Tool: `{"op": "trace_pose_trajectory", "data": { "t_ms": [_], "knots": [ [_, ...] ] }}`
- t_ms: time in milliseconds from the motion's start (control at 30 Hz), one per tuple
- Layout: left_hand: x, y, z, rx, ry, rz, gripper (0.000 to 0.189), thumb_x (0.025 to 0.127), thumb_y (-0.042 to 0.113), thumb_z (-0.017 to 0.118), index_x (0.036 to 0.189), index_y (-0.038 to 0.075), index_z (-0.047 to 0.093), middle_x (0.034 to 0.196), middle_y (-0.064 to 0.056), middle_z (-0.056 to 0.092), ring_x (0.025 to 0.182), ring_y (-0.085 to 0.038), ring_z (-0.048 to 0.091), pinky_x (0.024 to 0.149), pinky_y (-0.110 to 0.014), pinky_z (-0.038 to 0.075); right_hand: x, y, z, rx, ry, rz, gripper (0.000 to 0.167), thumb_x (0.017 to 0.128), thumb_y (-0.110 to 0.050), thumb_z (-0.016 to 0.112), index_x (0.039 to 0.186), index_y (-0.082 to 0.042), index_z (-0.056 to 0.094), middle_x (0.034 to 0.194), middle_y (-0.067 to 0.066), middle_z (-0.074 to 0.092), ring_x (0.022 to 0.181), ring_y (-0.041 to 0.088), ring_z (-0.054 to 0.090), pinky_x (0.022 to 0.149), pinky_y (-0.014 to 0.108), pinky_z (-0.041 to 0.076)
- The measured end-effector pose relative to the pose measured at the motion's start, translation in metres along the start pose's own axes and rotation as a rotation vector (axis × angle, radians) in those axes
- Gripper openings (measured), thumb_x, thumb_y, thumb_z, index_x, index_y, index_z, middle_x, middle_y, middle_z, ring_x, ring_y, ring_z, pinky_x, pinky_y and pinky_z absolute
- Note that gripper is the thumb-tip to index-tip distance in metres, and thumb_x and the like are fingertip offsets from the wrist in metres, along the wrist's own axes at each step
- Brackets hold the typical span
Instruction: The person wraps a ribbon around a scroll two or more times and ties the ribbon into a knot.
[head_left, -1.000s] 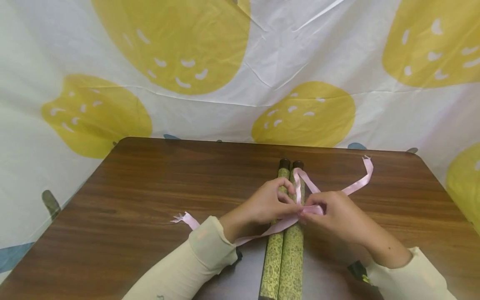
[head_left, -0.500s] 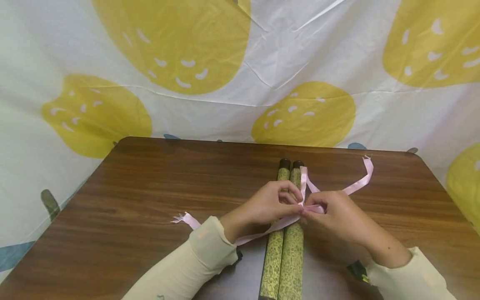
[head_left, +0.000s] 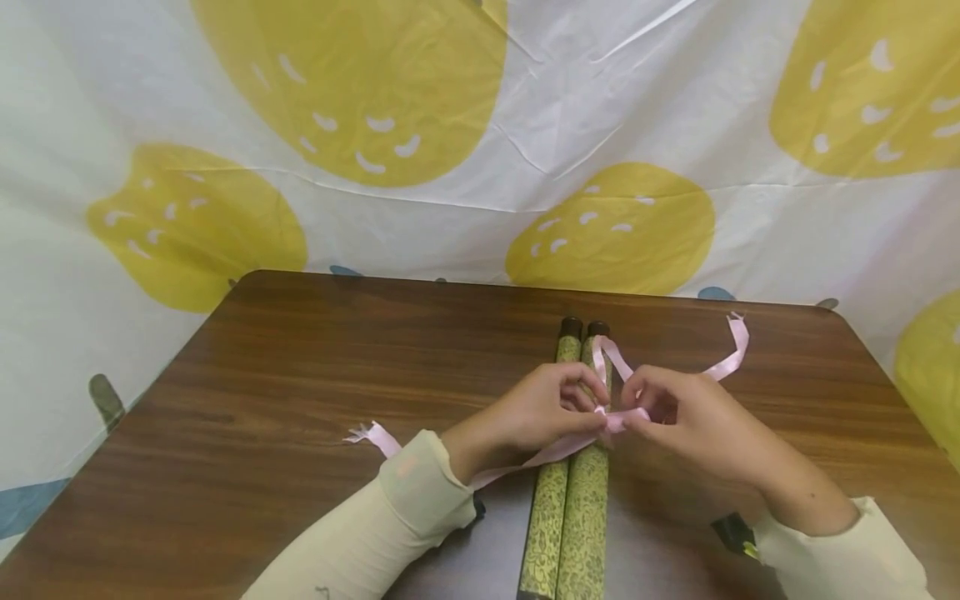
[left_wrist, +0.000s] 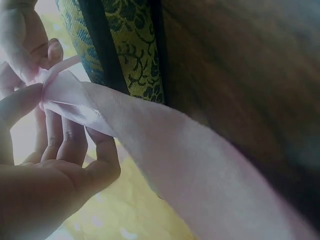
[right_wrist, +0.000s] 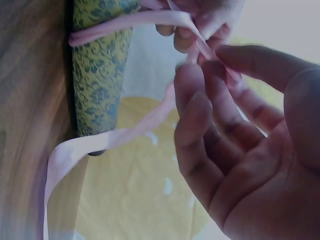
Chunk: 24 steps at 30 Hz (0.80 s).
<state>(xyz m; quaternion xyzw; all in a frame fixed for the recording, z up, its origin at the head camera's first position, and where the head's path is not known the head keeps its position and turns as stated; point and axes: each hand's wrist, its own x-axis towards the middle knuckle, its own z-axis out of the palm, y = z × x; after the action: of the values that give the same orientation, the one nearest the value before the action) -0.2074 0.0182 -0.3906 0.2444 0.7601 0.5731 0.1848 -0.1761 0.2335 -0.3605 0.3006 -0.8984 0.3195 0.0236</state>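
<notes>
Two rolls of yellow-green patterned brocade with dark end caps, like a double-rolled scroll (head_left: 586,508), lie side by side on the table. A pink satin ribbon (head_left: 557,452) passes across them and gathers into a knot or loop between the hands. My left hand (head_left: 528,408) pinches the ribbon at the gather with thumb and fingertips, over the right roll. Just to the right, my right hand (head_left: 701,421) pinches a short fold of ribbon between thumb and index finger. In the right wrist view, a strip of ribbon (right_wrist: 125,22) runs across a roll (right_wrist: 97,85) to the fingers.
A dark brown wood-grain table (head_left: 337,350) carries everything. One frayed ribbon end (head_left: 384,439) lies left of the left wrist, another end (head_left: 735,346) at the back right. Behind the table hangs a white cloth (head_left: 420,225) printed with yellow lemons.
My right hand has shifted right, away from the left, showing a short stretch of ribbon between them. The upright ribbon loop near the far end caps swayed right and then back left.
</notes>
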Motion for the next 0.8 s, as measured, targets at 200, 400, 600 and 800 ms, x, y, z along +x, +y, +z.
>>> {"op": "trace_pose_trajectory", "data": {
  "t_ms": [200,400,600,800],
  "knots": [
    [-0.0003,-0.0003,0.0002,0.000,-0.013,0.022,0.019,0.087,0.000,0.072,0.105,0.001,0.064,0.086,-0.009,0.069,0.074,-0.010,0.064,0.067,-0.021,0.051,-0.0006,0.0031,0.0008,0.024,-0.096,-0.024,0.012,0.092,-0.013,0.070,0.087,-0.021,0.064,0.070,-0.012,0.061,0.062,0.000,0.053,0.057,0.022,0.047],
    [-0.0001,-0.0001,-0.0006,0.017,-0.039,0.030,0.014,0.089,0.000,0.068,0.102,0.003,0.064,0.084,-0.005,0.067,0.068,-0.010,0.062,0.057,-0.021,0.047,-0.0008,0.0001,-0.0011,0.043,-0.056,0.026,0.009,0.097,-0.018,0.065,0.089,-0.021,0.063,0.069,-0.010,0.060,0.060,0.004,0.053,0.054,0.024,0.046],
    [-0.0009,0.0024,-0.0009,0.019,-0.047,0.033,0.014,0.089,-0.002,0.067,0.102,0.003,0.064,0.083,-0.005,0.067,0.066,-0.010,0.061,0.054,-0.021,0.047,-0.0003,-0.0019,-0.0042,0.125,-0.002,0.096,0.008,0.100,-0.014,0.059,0.092,-0.015,0.059,0.066,-0.001,0.059,0.057,0.010,0.056,0.050,0.026,0.046],
    [-0.0005,0.0018,-0.0008,0.020,-0.048,0.037,0.014,0.089,-0.002,0.068,0.102,0.003,0.064,0.084,-0.006,0.067,0.068,-0.010,0.062,0.055,-0.021,0.049,0.0004,-0.0007,0.0015,0.168,-0.070,0.134,0.008,0.099,-0.020,0.063,0.093,-0.014,0.063,0.065,-0.003,0.055,0.052,0.006,0.050,0.046,0.025,0.044]
  ]
}}
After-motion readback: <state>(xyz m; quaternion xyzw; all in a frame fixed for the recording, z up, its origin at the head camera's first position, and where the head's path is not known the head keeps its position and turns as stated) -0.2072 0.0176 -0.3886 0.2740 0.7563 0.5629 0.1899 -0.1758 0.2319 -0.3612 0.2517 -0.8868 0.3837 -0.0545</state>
